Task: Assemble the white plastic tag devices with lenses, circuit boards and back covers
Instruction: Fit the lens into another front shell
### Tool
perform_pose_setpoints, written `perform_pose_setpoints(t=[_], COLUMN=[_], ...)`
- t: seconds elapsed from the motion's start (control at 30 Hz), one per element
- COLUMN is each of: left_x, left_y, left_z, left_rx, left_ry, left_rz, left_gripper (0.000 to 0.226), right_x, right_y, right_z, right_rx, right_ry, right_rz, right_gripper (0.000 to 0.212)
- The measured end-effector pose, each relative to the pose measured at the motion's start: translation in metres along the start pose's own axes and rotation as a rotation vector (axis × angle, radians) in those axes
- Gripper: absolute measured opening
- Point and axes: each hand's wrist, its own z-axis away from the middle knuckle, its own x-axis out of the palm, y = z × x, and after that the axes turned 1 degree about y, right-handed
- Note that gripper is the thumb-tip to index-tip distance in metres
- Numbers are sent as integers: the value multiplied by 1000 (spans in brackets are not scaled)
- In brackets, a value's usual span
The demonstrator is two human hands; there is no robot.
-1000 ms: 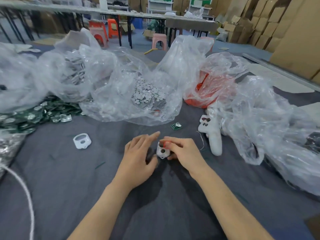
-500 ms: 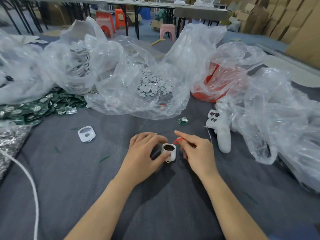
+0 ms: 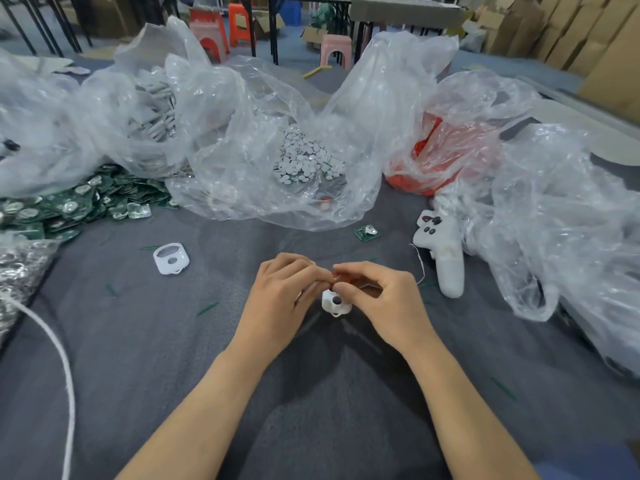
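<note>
A white tag shell (image 3: 335, 302) with a round dark hole stands between my hands on the grey cloth. My left hand (image 3: 281, 299) holds its left side with curled fingers. My right hand (image 3: 380, 299) pinches a small red lens (image 3: 334, 276) at the shell's top edge; most of the lens is hidden by fingertips. A second empty white shell (image 3: 171, 258) lies to the left. One green circuit board (image 3: 366, 232) lies loose ahead of my right hand.
A heap of green circuit boards (image 3: 59, 209) lies at the left. Clear bags hold white discs (image 3: 308, 161), grey parts (image 3: 152, 112) and red lenses (image 3: 433, 150). A white controller (image 3: 445, 254) lies on the right, a white cord (image 3: 55, 348) at the left edge.
My right hand brought the red lens back onto the shell, and both hands closed in around it. The shell turned so its round hole faces me.
</note>
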Motion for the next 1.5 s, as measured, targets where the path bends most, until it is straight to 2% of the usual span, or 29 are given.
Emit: perform_pose_setpoints(t=[0.07,0.17,0.23,0.33,0.5,0.73,1.0,1.23,1.5], left_x=[-2,-4,-4,-3,-1,0,1,1,1], left_y=[2,3,1,-2,-5,-5,-3,-2,-3], left_z=[-1,-3,-1,-1,-1,-1,1,-1,0], left_rx=[-45,-195,-198,-171,-188,-208,-202,-227,-240], left_ry=[-4,-118,-239,-351,-346,-358,-300,-310,-317], left_rz=[26,92,65,3,5,-13,-50,-28,-29], left_gripper=[14,58,77,90,99,95,67,76,76], right_x=[-2,-5,-6,-3,-1,0,1,-2,-1], right_y=[0,3,6,8,8,8,8,8,5], right_z=[-1,-5,-7,-7,-7,-8,-10,-7,-8], right_rx=[-19,-40,-37,-32,-26,10,41,34,3], right_ry=[32,126,120,74,48,32,4,67,39], right_rz=[59,193,268,338,379,361,313,203,279], right_gripper=[18,17,19,21,21,16,15,18,17])
